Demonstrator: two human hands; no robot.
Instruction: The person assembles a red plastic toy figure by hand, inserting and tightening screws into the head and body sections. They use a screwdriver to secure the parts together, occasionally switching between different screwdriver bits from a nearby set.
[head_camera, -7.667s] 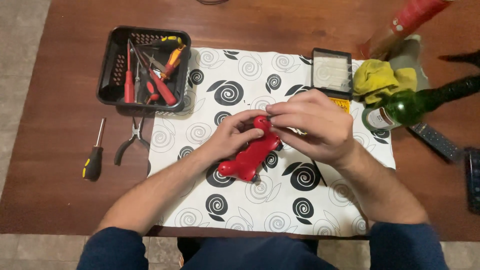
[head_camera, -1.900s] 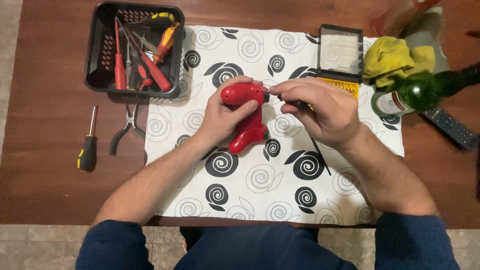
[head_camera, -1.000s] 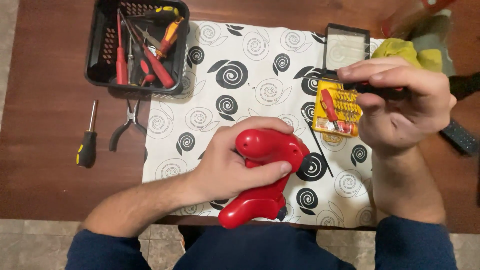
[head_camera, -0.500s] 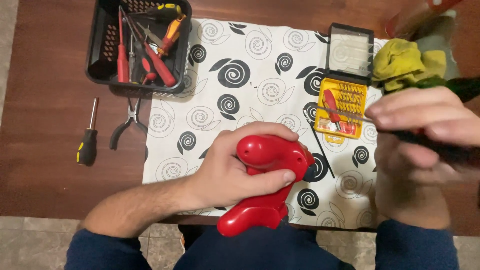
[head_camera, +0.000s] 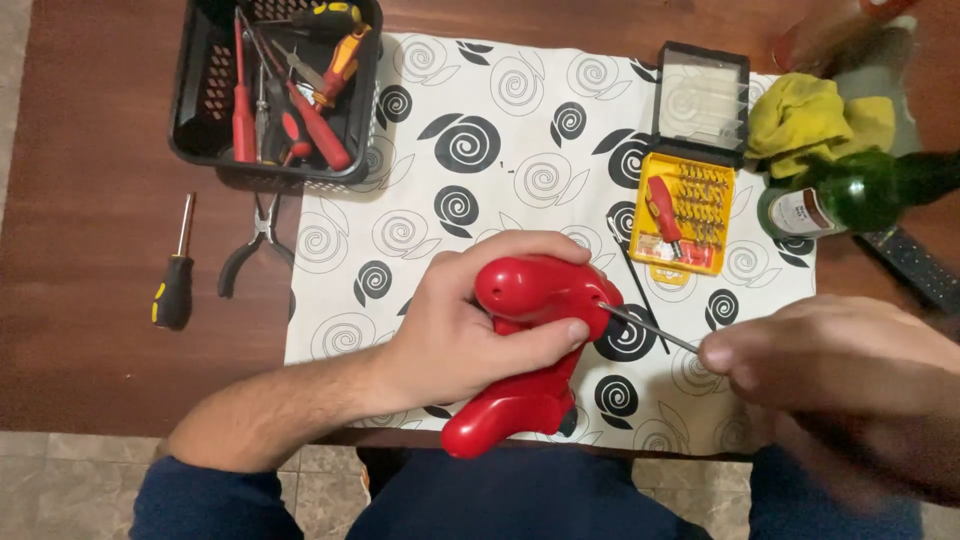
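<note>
My left hand fingers wrapped tight round red toy; right hand pinching thin screwdriver, tip at toy. Best keep shaft straight, toy steady.

Wooden table bears patterned cloth, screwdriver, pliers, perhaps a remote.

tool basket back-left on table, pliers & screwdriver before it, bit case right on mat.
</note>
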